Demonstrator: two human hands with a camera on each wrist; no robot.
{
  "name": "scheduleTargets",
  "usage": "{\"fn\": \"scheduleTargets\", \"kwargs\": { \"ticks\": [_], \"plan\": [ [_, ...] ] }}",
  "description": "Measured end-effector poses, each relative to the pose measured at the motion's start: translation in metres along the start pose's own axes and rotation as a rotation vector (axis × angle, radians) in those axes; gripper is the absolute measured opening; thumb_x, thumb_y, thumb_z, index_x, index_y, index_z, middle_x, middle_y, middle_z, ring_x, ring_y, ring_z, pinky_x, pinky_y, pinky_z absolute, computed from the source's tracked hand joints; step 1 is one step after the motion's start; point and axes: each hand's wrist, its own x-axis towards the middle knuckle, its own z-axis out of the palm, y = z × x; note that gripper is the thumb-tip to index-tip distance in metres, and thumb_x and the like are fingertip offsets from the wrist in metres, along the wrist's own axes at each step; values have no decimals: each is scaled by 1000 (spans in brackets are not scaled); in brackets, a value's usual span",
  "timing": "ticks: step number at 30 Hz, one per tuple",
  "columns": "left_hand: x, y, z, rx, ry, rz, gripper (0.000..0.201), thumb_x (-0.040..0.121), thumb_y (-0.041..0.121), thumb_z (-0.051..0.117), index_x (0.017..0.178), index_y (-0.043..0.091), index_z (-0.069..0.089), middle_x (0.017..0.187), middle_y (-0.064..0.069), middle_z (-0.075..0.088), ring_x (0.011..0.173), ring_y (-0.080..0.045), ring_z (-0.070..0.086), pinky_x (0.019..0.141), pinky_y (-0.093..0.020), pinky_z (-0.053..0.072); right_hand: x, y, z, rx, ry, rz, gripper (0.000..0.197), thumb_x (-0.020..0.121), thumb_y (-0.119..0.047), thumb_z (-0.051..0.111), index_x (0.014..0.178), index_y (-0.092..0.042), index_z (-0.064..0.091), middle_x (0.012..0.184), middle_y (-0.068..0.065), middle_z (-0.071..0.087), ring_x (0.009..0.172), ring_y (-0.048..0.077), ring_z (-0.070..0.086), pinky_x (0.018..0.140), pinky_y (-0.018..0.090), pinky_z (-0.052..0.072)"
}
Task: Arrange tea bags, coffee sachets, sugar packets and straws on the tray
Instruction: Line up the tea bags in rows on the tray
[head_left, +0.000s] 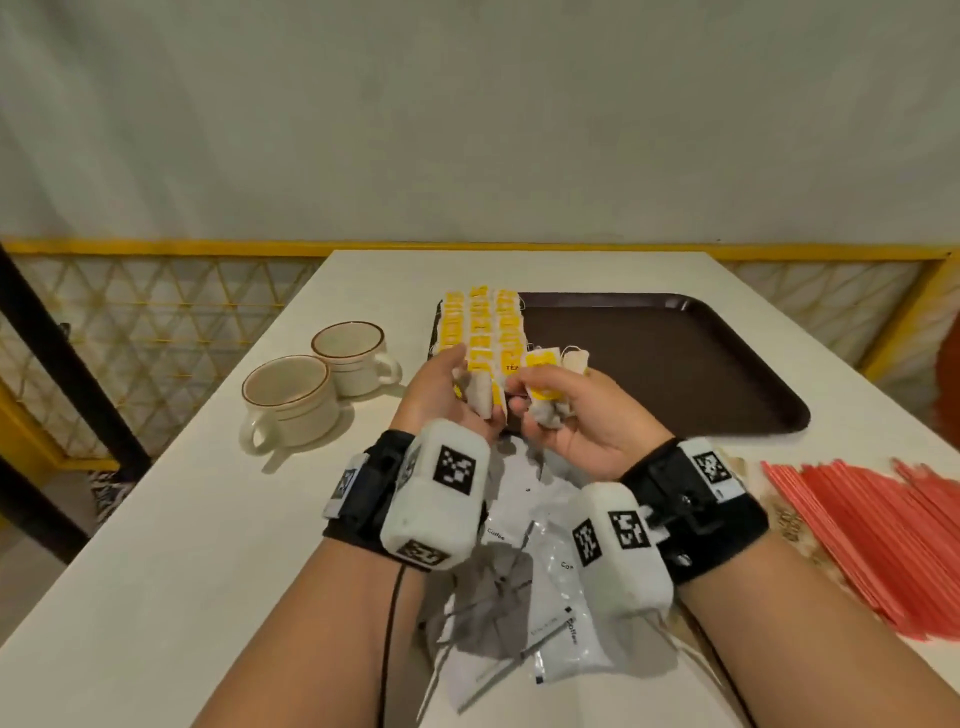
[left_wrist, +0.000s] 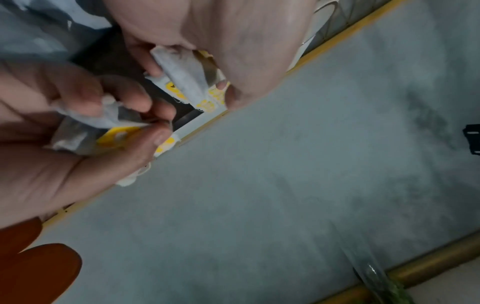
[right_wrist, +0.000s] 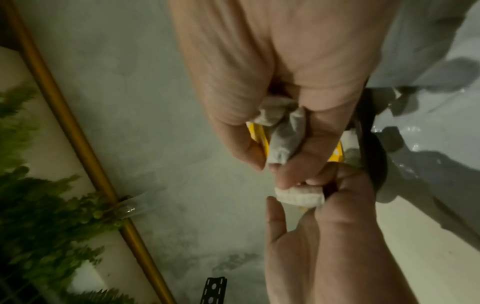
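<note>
Both hands hover over the near left corner of the brown tray (head_left: 675, 364). My left hand (head_left: 447, 384) grips a grey tea bag (head_left: 480, 397), also seen in the left wrist view as a tea bag (left_wrist: 184, 72). My right hand (head_left: 561, 410) clutches a small bunch of tea bags (head_left: 545, 413) with yellow tags, the bunch (right_wrist: 285, 131) crumpled in its fingers. The two hands' fingertips nearly touch. Rows of yellow-tagged tea bags (head_left: 480, 327) lie on the tray's left end. White coffee sachets (head_left: 556, 613) lie under my wrists. Red straws (head_left: 872, 535) lie at the right.
Two cream cups (head_left: 291, 400) (head_left: 350, 353) stand left of the tray. The table (head_left: 182, 571) ends at a wall behind and a yellow lattice railing (head_left: 156, 312) on the left. Most of the tray's right part is bare.
</note>
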Motion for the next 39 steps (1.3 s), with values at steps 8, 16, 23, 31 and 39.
{"fn": "scheduleTargets", "kwargs": {
  "ticks": [8, 16, 23, 31, 39],
  "plan": [
    [-16, -16, 5, -105, -36, 103, 39, 90, 0, 27, 121, 7, 50, 107, -28, 59, 99, -40, 60, 84, -50, 48, -6, 10, -7, -302, 9, -99, 21, 82, -9, 72, 102, -11, 64, 63, 2, 55, 49, 11, 44, 40, 21, 37],
    [-16, -24, 0, 247, -51, 306, 41, 89, -8, 55, 126, 8, 50, 74, -12, 66, 68, -20, 62, 75, -34, 53, -7, 15, -12, -357, 50, -173, 12, 84, -16, 72, 78, -19, 63, 62, 2, 55, 49, 11, 43, 41, 22, 34],
    [-18, -26, -2, 441, -77, 402, 5, 92, 10, 60, 87, 10, 61, 82, -9, 65, 72, -16, 64, 63, -24, 54, -3, 6, -19, -193, 91, -148, 10, 88, -10, 66, 84, -12, 57, 58, 0, 50, 51, 13, 46, 41, 23, 36],
    [-18, -11, -12, 826, -10, 748, 11, 90, 19, 63, 81, 18, 70, 86, 1, 67, 80, -9, 59, 80, -26, 46, -6, -1, -22, -200, 70, -257, 7, 90, -9, 61, 92, -11, 54, 68, 3, 52, 56, 13, 48, 46, 25, 37],
    [-25, -15, -8, 881, -76, 706, 15, 90, 16, 61, 86, 25, 72, 95, 4, 71, 92, -12, 64, 77, -20, 49, -7, 4, -21, -348, 102, -442, 14, 83, -5, 71, 87, -13, 59, 60, -2, 57, 51, 13, 45, 42, 24, 37]
  ]
}}
